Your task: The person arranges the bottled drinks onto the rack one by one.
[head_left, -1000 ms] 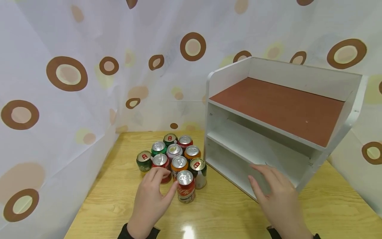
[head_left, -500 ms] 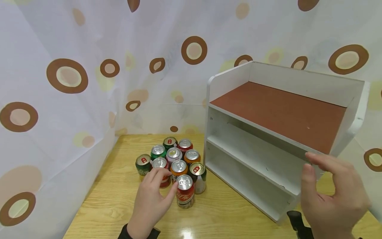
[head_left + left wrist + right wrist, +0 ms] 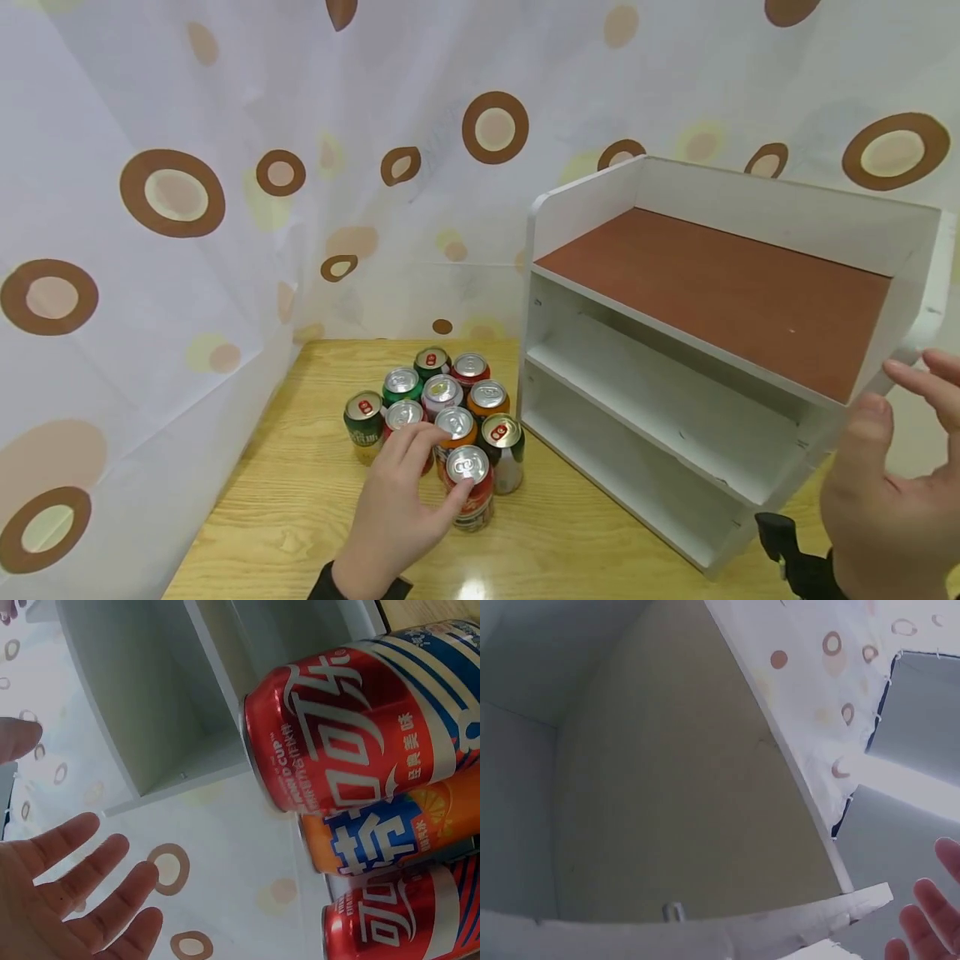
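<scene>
My left hand (image 3: 405,508) is poised beside the front red cola can (image 3: 471,496), its thumb overlapping the can in the head view. In the left wrist view, the spread fingers (image 3: 112,900) stand apart from that cola can (image 3: 352,727). Behind it are an orange soda can (image 3: 455,427), another red cola can (image 3: 405,414) and a dark green can (image 3: 504,446) with a gold top. At the far right, my right hand (image 3: 900,483) holds nothing, fingers parted, close to the right side panel of the white shelf unit (image 3: 933,275).
More upright cans, one of them green (image 3: 365,425), are grouped at the back left of the wooden table (image 3: 277,508). The shelf unit has a brown top board (image 3: 720,292) and two white levels below. A patterned sheet (image 3: 375,108) hangs behind and at the left.
My right hand has swung from in front of the shelves out to the unit's right side. My left hand has shifted slightly right, its thumb now overlapping the front cola can.
</scene>
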`<state>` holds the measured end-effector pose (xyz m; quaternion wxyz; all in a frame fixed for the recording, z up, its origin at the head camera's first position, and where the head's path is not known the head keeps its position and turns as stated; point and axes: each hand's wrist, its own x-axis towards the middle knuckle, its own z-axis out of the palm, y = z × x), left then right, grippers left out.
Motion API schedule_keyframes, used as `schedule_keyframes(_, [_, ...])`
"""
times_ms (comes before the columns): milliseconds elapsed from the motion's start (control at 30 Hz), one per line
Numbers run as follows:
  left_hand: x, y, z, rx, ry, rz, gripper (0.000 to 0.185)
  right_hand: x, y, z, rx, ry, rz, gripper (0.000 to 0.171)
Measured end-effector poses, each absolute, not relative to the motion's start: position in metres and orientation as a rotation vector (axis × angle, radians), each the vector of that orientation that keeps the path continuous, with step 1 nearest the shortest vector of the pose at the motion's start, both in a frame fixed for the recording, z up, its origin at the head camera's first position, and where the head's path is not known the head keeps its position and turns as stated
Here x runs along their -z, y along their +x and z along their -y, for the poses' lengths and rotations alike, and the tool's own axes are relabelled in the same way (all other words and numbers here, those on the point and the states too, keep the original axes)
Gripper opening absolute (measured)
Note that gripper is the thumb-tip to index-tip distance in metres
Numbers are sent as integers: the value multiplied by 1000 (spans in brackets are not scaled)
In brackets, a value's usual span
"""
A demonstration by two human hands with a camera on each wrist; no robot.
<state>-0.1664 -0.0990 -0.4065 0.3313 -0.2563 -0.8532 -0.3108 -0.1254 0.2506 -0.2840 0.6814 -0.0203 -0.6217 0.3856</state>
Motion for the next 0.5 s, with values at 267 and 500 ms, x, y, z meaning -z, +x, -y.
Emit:
schedule_keyframes(267, [417,-167,90,728,-640,2501,63,286,-129,-269,-695,-313,1534,40])
schedule_keyframes(500, [432,-172,87,672,-626,2595,69,290,-138,-286,-659,-227,1634,58])
